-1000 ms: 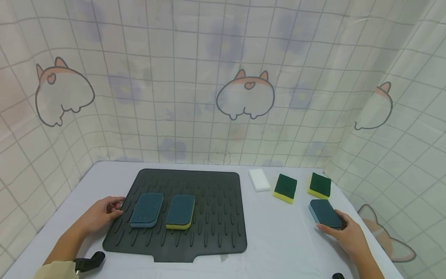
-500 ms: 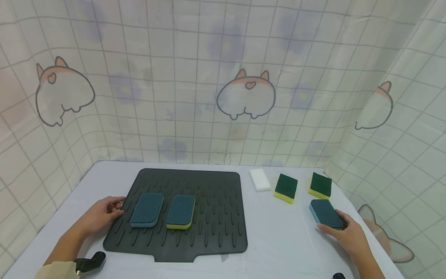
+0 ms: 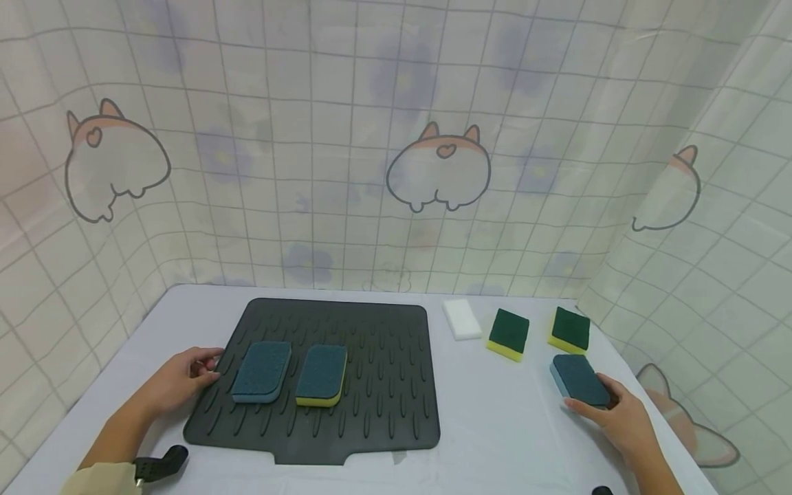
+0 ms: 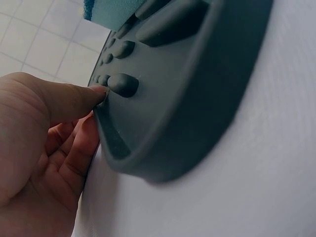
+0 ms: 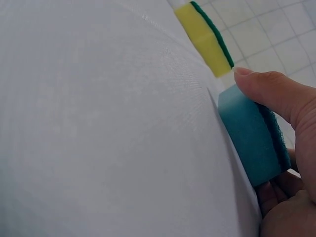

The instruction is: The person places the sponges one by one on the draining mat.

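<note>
My left hand (image 3: 179, 379) pinches the left rim of a dark grey ribbed drying mat (image 3: 390, 385); the left wrist view shows the thumb (image 4: 74, 101) on top of that rim, other fingers below. On the mat lie a blue sponge (image 3: 262, 371) and, to its right, a yellow sponge (image 3: 322, 375) with a blue-grey scouring top. Far to the right, my right hand (image 3: 619, 416) grips a blue sponge (image 3: 579, 378) with a dark scouring top. In the right wrist view this sponge (image 5: 252, 138) sits between thumb and fingers, low at the tabletop.
Behind the right hand lie two yellow sponges with green tops, one nearer (image 3: 568, 330) and one further left (image 3: 508, 333). A white sponge block (image 3: 461, 320) lies beside them. A tiled-pattern curtain (image 3: 346, 137) encloses the white table (image 3: 489, 426) at the back and sides.
</note>
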The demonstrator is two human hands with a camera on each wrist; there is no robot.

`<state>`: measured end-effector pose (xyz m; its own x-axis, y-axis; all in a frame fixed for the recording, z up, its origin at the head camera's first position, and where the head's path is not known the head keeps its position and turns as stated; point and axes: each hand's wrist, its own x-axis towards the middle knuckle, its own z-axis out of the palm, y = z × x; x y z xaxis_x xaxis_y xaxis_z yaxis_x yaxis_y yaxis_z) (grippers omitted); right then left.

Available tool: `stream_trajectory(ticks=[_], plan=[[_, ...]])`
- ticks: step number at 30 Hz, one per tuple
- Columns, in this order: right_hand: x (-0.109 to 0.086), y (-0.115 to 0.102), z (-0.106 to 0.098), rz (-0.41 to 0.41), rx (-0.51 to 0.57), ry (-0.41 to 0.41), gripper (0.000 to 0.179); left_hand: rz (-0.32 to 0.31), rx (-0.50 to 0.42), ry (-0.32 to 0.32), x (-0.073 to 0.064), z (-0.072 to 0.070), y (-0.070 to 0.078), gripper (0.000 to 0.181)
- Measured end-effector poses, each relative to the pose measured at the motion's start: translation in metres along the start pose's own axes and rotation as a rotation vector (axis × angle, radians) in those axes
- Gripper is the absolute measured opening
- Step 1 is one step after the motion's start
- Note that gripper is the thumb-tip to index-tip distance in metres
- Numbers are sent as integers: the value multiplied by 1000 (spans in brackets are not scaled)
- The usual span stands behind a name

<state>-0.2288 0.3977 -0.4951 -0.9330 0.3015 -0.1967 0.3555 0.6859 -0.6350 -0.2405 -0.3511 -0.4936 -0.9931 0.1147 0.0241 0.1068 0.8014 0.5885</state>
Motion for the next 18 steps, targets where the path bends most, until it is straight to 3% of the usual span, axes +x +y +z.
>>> stream_trajectory(ticks=[18], plan=[[-1,2,-2,-10,-20,6,124,-12,-12,-16,1,0,-1,49]])
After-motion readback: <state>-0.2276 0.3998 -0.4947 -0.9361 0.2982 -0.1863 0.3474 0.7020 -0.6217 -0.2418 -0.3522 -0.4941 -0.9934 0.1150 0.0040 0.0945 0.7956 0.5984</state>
